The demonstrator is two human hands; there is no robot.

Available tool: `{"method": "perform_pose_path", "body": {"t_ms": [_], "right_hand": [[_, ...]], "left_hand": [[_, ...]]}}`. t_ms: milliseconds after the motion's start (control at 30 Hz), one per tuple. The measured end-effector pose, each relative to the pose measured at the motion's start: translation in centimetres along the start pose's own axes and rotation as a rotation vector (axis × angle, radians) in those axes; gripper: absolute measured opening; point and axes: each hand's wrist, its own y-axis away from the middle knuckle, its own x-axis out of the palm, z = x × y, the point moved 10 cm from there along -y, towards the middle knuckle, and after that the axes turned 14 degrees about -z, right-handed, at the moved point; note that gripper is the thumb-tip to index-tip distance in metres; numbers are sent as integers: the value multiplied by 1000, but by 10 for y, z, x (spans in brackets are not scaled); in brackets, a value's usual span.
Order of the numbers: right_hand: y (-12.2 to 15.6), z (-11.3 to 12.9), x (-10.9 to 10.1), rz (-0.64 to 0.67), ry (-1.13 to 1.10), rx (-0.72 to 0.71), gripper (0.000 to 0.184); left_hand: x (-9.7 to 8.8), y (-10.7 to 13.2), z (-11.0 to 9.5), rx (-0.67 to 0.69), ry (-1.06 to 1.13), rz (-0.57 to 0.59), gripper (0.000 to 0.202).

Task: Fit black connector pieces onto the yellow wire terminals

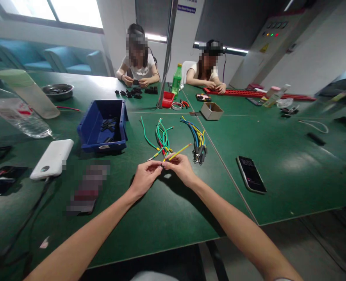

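Note:
My right hand is closed in a pinch on a yellow wire, whose far end points up and to the right. Fingertip to fingertip with it, my left hand pinches at the wire's near end; whatever small part sits between those fingers is hidden. Just beyond my hands lies a loose bunch of green wires, with some red and yellow among them. To its right rests a bundle of blue and yellow wires with black sleeves and metal ring terminals at the near end.
A blue bin holding black parts stands at left. Near it are a white power bank with a cable, a blurred phone-like item and bottles. Another phone lies right. Two people work across the green table.

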Motion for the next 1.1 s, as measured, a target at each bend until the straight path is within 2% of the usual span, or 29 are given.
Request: {"method": "perform_pose_path", "body": {"t_ms": [100, 233, 367, 500, 633, 733, 933, 1033, 1100], "right_hand": [[-1, -1, -1, -29, 5, -12, 32], [-1, -4, -5, -149, -23, -22, 45], [0, -1, -6, -208, -37, -88, 46], [-2, 8, -6, -212, 91, -196, 50], [-9, 15, -11, -210, 190, -232, 59], [-14, 33, -27, -302, 318, -332, 59], [-14, 85, -65, -526, 636, -597, 49], [-13, 100, -84, -596, 812, -619, 47], [-15, 103, -101, -643, 929, -584, 45]], "left_hand": [[0, -2, 4, -15, 3, 1, 21], [-1, -4, 14, -67, -2, -30, 22], [-4, -5, 21, -112, 10, -66, 23], [-1, -5, 19, -68, 5, -61, 22], [-1, -3, 15, -10, -26, -80, 22], [1, 0, 13, 31, -70, -78, 19], [6, 6, 8, 96, -127, -46, 18], [7, 8, 5, 127, -141, -25, 18], [8, 10, 2, 158, -166, -11, 19]]}}
